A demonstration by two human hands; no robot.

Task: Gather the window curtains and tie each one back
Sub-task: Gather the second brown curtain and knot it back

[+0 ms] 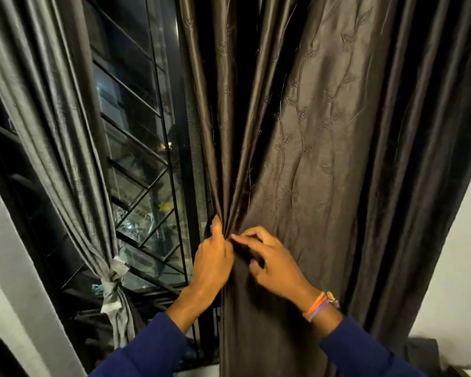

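Note:
A dark brown embroidered curtain (318, 137) hangs over the right half of the window. My left hand (214, 257) is clenched on a bunch of its left-edge folds at waist height. My right hand (269, 259) pinches the fabric right beside it, fingertips touching the same bunch. On the left, a grey curtain (52, 126) is gathered and bound with a pale tie-back (112, 284) knotted around it low down.
Between the two curtains the window (139, 148) shows black metal grille bars with night outside. White wall (457, 268) lies to the right and a pale frame (8, 257) to the lower left. A dark object (424, 349) sits at the bottom right.

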